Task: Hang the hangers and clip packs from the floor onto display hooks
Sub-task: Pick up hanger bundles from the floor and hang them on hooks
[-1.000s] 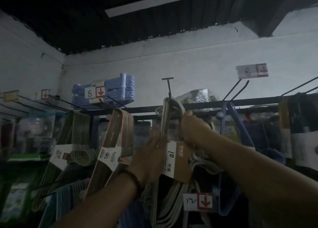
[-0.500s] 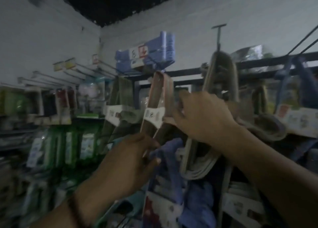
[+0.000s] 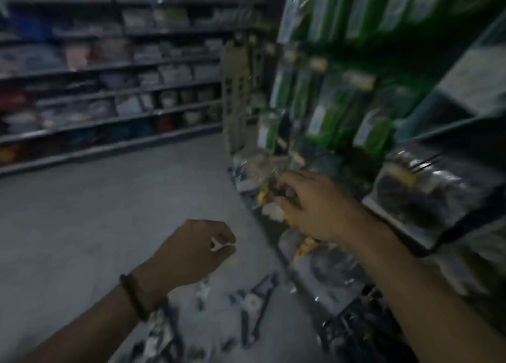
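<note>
The view is blurred and points down at the shop floor. A dark blue hanger pack (image 3: 254, 308) with a white label lies on the grey floor (image 3: 82, 225), and more hanger and clip packs (image 3: 161, 335) lie at the bottom edge. My left hand (image 3: 197, 250) hangs in the air above them, fingers loosely curled, holding nothing. My right hand (image 3: 315, 206) is higher and to the right, in front of clear bagged packs (image 3: 257, 168) on the display, fingers loosely bent; I see nothing held in it.
A display rack on the right carries green-carded packs (image 3: 328, 116) and shiny bags (image 3: 427, 187). Long shelves of goods (image 3: 109, 88) run along the far side of the aisle. Low wire racks (image 3: 353, 327) stand at the bottom right.
My view has swung from the upper hanger hooks down to the floor. Both hands have let go of the hung hanger packs and dropped, empty.
</note>
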`<state>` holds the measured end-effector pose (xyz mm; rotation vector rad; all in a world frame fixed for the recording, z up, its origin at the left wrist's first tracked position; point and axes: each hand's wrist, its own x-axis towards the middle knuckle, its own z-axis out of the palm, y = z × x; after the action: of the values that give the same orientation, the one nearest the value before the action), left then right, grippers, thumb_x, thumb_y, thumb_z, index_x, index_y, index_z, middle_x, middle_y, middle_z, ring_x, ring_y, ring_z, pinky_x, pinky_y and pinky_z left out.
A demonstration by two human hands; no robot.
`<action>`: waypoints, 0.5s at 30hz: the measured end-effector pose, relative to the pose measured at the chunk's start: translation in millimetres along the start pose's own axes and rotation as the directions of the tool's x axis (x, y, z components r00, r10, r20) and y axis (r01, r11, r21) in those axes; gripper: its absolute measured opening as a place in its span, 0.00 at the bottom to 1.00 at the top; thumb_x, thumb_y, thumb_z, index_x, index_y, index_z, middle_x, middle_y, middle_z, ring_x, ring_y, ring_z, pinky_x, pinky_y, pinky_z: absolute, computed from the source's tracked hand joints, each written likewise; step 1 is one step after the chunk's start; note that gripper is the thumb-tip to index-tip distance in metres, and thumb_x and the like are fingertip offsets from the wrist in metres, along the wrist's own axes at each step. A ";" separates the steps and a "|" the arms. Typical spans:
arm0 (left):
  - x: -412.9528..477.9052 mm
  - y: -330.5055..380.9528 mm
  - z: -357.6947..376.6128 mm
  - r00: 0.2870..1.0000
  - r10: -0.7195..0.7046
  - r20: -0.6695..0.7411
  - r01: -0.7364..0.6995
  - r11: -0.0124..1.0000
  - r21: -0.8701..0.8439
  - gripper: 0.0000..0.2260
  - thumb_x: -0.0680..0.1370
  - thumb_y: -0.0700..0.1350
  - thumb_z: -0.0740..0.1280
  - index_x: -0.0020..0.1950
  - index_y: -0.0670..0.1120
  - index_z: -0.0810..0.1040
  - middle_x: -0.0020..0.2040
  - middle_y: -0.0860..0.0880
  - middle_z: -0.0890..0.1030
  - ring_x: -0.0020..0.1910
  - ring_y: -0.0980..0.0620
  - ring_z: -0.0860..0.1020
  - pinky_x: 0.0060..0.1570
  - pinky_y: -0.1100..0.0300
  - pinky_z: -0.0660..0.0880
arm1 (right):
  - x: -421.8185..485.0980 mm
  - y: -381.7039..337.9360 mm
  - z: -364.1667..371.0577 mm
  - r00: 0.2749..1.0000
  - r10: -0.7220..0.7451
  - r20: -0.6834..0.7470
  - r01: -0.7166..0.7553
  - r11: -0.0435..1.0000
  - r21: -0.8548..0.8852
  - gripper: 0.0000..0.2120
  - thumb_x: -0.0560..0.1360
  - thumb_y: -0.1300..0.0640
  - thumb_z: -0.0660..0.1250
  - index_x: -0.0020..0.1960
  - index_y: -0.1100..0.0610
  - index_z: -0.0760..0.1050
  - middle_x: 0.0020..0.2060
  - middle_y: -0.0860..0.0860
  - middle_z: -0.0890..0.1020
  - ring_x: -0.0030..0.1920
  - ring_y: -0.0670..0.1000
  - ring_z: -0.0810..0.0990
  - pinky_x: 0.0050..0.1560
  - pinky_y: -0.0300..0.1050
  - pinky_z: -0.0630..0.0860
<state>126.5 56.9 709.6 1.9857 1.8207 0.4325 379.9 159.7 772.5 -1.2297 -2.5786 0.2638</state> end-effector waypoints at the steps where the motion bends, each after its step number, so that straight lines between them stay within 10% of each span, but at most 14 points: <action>1: -6.5 -26.3 9.6 0.998 -0.053 0.038 0.053 0.999 -0.001 0.07 0.82 0.56 0.71 0.58 0.58 0.85 0.54 0.61 0.85 0.50 0.60 0.83 0.55 0.59 0.81 | 12.3 -6.0 32.9 0.999 -0.001 0.049 -0.001 0.999 0.036 0.11 0.84 0.46 0.63 0.61 0.51 0.74 0.54 0.50 0.78 0.48 0.51 0.77 0.47 0.52 0.77; 11: -7.6 -212.6 114.9 0.869 -0.426 0.251 0.447 0.894 -0.027 0.06 0.82 0.43 0.69 0.49 0.50 0.86 0.47 0.54 0.86 0.46 0.51 0.85 0.47 0.62 0.81 | 88.5 6.0 319.5 0.811 0.093 0.577 -0.220 0.963 0.154 0.11 0.83 0.47 0.66 0.58 0.54 0.76 0.54 0.53 0.81 0.51 0.55 0.81 0.53 0.52 0.80; 15: 11.0 -300.5 189.5 0.666 -0.697 0.265 0.739 0.665 -0.110 0.10 0.83 0.51 0.68 0.60 0.50 0.86 0.53 0.53 0.86 0.56 0.49 0.84 0.58 0.56 0.80 | 133.7 22.8 443.7 0.725 0.060 0.686 -0.221 0.964 0.150 0.11 0.83 0.45 0.64 0.59 0.50 0.75 0.57 0.51 0.81 0.55 0.53 0.81 0.55 0.51 0.80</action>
<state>-40.2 69.8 396.0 0.9708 2.1306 0.1427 174.3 257.5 368.2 -1.4405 -2.8983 1.2162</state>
